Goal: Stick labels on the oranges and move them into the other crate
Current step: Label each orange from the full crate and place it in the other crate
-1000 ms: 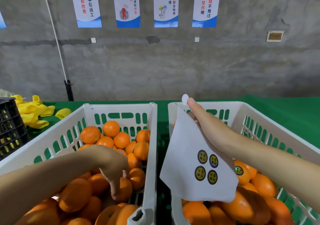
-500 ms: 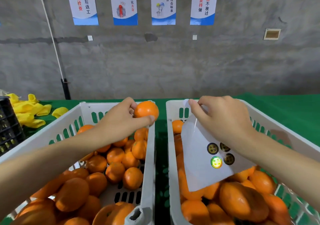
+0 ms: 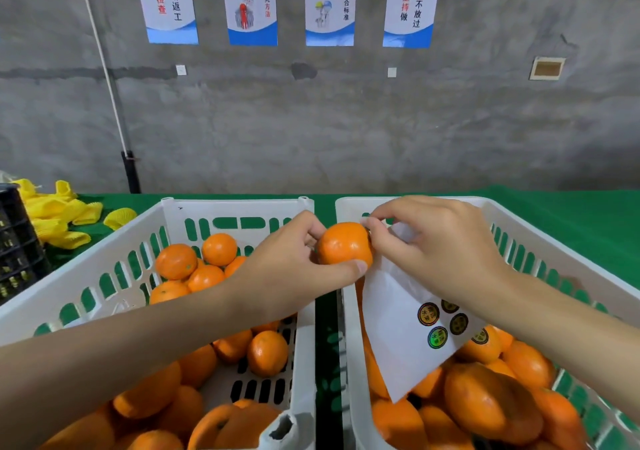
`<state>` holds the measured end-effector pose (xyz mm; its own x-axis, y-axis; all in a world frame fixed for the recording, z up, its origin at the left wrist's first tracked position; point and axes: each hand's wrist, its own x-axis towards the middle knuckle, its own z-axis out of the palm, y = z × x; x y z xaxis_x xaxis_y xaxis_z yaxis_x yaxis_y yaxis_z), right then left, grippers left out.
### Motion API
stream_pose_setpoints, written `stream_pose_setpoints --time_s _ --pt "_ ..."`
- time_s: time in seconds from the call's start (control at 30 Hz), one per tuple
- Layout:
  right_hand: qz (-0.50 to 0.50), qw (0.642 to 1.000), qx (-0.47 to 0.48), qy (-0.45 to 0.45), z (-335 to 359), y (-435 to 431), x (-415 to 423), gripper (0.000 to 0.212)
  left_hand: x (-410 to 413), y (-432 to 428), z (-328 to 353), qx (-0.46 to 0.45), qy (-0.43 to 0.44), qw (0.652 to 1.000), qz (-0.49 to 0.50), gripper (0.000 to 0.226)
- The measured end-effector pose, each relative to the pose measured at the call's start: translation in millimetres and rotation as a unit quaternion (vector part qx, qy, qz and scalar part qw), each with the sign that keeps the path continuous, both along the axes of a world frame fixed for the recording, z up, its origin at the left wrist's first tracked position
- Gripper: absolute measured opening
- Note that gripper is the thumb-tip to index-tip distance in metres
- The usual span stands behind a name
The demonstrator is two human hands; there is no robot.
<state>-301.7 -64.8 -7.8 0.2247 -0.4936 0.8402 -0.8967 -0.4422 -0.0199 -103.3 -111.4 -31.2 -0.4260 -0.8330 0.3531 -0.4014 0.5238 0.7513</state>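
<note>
My left hand [image 3: 291, 271] grips one orange [image 3: 343, 245] and holds it up over the gap between the two white crates. My right hand [image 3: 440, 249] touches the top right of that orange with thumb and index fingertip. Its curled fingers also hold a white label sheet [image 3: 398, 332], which hangs down over the right crate [image 3: 540, 242] and carries several round dark stickers [image 3: 438, 337]. Whether a label sits under the fingertips is hidden. The left crate [image 3: 104, 276] holds several oranges [image 3: 176, 261]. The right crate also holds several oranges [image 3: 478, 397], one with a sticker [image 3: 480, 336].
Green cloth [image 3: 571, 221] covers the table under both crates. Yellow foam fruit nets [image 3: 52, 214] lie at the far left beside a black crate [image 3: 17, 242]. A grey concrete wall with posters [image 3: 329, 6] stands behind the table, and a pole [image 3: 130, 169] leans against it.
My left hand lifted an orange out of the left crate and carried it right to the gap. My right hand, with the sheet, came down and left until its fingertips met the orange.
</note>
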Motion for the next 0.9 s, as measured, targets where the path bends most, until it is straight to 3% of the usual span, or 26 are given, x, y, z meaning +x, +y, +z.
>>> stream_pose_setpoints --time_s 0.3,0.5,0.67,0.8,0.9 --pt "0.099 0.988 -0.028 0.115 1.8 0.5 -0.1 0.012 0.9 0.5 -3.8 0.014 -0.002 1.0 -0.022 0.045" --pt "0.137 0.985 0.051 0.088 3.3 4.9 -1.8 0.03 -0.8 -2.3 -7.3 0.009 0.026 1.0 -0.011 0.049" --pt "0.109 0.991 0.057 0.053 5.3 7.2 -1.0 0.04 3.1 -11.3 -9.3 0.016 0.042 0.998 -0.039 0.05" --pt "0.105 0.989 0.094 0.053 7.3 5.7 -3.1 0.042 4.8 -13.5 -9.9 0.014 0.022 0.998 -0.056 0.04" --pt "0.125 0.987 0.097 0.038 6.4 5.4 -3.4 0.042 2.7 -10.3 -9.0 0.02 0.036 0.998 -0.055 0.047"
